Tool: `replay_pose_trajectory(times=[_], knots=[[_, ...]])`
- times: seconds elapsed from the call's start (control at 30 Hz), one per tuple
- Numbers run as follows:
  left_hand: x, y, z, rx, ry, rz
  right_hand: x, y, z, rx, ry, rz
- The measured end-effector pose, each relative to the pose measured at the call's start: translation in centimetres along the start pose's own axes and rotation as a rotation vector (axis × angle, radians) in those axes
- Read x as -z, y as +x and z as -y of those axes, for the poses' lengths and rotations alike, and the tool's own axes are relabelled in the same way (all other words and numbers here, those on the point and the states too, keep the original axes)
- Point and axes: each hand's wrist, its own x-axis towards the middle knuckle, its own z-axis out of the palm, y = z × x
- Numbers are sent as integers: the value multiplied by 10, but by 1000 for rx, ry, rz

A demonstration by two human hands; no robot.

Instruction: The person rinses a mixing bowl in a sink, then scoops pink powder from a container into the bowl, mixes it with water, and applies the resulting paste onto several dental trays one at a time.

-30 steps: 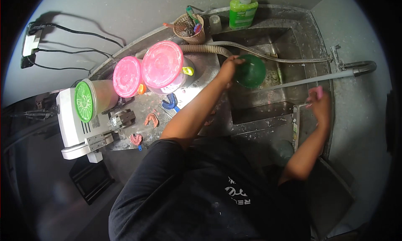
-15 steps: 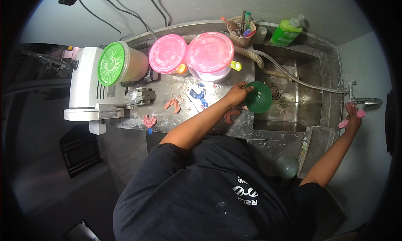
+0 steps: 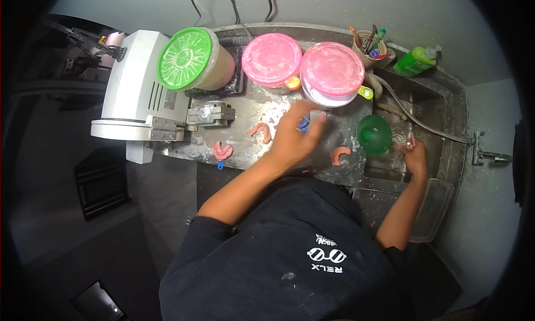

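Note:
My left hand (image 3: pixel 295 132) is over the metal counter, blurred, its fingers apart with nothing seen in them. Behind it shows part of a blue dental impression tray (image 3: pixel 304 123). My right hand (image 3: pixel 415 155) is low in the sink, fingers closed round a slim pink piece (image 3: pixel 411 139) whose kind I cannot make out. A green mixing bowl (image 3: pixel 374 134) stands by the sink's left side, just left of that hand. On the counter lie pink horseshoe-shaped impressions (image 3: pixel 260 132), one (image 3: pixel 339 155) near the sink and another (image 3: pixel 222 151) with a blue handle.
Two pink-lidded tubs (image 3: pixel 272 59) and a green-lidded tub (image 3: pixel 189 59) stand along the back. A white machine (image 3: pixel 134 81) is at the left. A basket of tools (image 3: pixel 369 46), a green bottle (image 3: pixel 415 61), a hose (image 3: pixel 412 117) and a tap (image 3: pixel 493 157) surround the sink (image 3: pixel 434 109).
My left hand has let go of the green bowl and moved left over the counter. My right hand has come from beside the tap down into the sink with the pink piece. The view has shifted.

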Motion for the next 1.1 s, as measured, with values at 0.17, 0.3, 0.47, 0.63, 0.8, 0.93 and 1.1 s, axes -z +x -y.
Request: replay_pose_trajectory(times=[0.17, 0.3, 0.47, 0.63, 0.8, 0.93, 1.1], knots=[[162, 28, 41, -118, 1070, -412, -27, 4, 27, 59, -279, -155], [210, 32, 71, -14, 1006, -185, -26, 0, 51, 88, -275, -133], [208, 37, 77, -197, 902, -335, -38, -13, 58, 99, -206, -102], [189, 50, 61, -409, 789, -313, -23, -28, 51, 18, -193, -70], [110, 55, 64, -493, 811, -4, 15, -31, 7, 218, 539, 85], [80, 58, 76, -463, 805, 186, 30, -23, -37, -3, 473, -222], [84, 46, 84, -413, 415, -113, 21, -31, -23, -29, 221, -109]])
